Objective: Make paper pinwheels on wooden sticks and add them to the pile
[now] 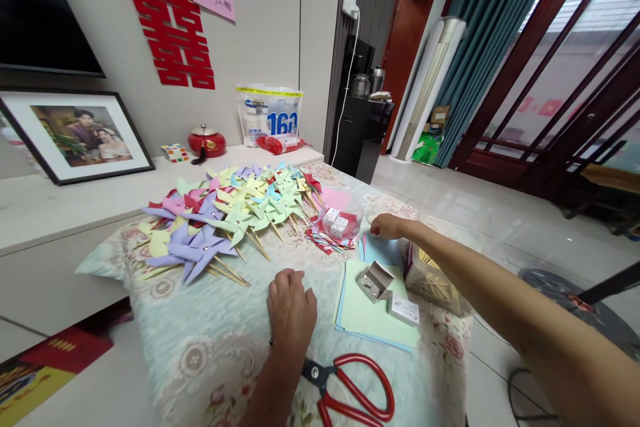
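Observation:
My left hand (291,310) rests on the flowered tablecloth with its fingers loosely bent and the thumb apart; nothing shows in it. Below it lie red-handled scissors (363,387), their blades partly hidden by my left forearm. My right hand (387,226) reaches across to the far right part of the table, its fingers curled together above blue paper (383,250). Whatever those fingers hold, if anything, is hidden. Nearer me is a stack of pale green paper (360,320) with an open small box (374,282) and a white box (403,310) on it.
Many paper pinwheels (240,207) on wooden sticks are piled at the left. Beside them are a clear pack with red contents (339,222) and patterned strips (325,240). A bag of wooden sticks (435,284) stands under my right forearm. A white cabinet (90,207) adjoins the table.

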